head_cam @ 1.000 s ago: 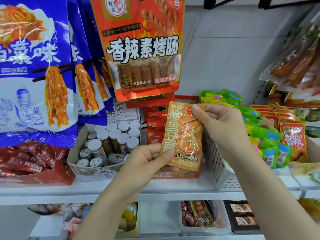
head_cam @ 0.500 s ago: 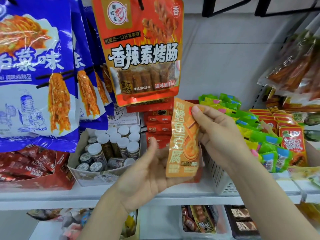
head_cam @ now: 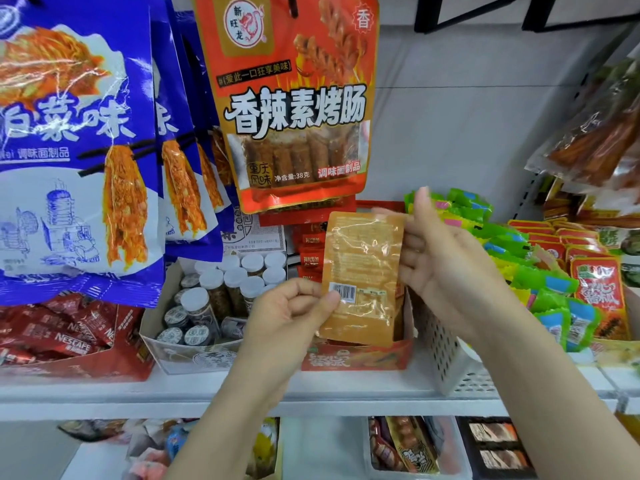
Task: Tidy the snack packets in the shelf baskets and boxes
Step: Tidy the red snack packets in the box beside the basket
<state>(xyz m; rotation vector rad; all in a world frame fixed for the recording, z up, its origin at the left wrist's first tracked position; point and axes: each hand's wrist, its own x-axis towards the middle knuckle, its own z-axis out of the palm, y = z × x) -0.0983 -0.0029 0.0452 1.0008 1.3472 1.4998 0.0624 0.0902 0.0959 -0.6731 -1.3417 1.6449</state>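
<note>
An orange snack packet (head_cam: 363, 271) is upright in front of the shelf, its back with the barcode facing me. My left hand (head_cam: 287, 313) pinches its lower left corner, thumb on the barcode. My right hand (head_cam: 443, 261) is at the packet's right edge with straight fingers pointing up, touching that edge. Just below and behind the packet stands a red display box (head_cam: 353, 358) of small red packets. To its right a white perforated basket (head_cam: 440, 351) holds green and blue packets (head_cam: 540, 278).
Large blue bags (head_cam: 69, 150) and a red sausage-snack bag (head_cam: 294, 98) hang above the shelf. A carton of white-capped jars (head_cam: 225, 289) and a red Nescafe box (head_cam: 69, 341) stand to the left. Red packets (head_cam: 599, 289) fill the far right. Bins sit on the lower shelf (head_cam: 415, 448).
The orange packet has been turned round from front to back. My left hand shifted from supporting its bottom to pinching the lower corner; my right hand's fingers have straightened off the top.
</note>
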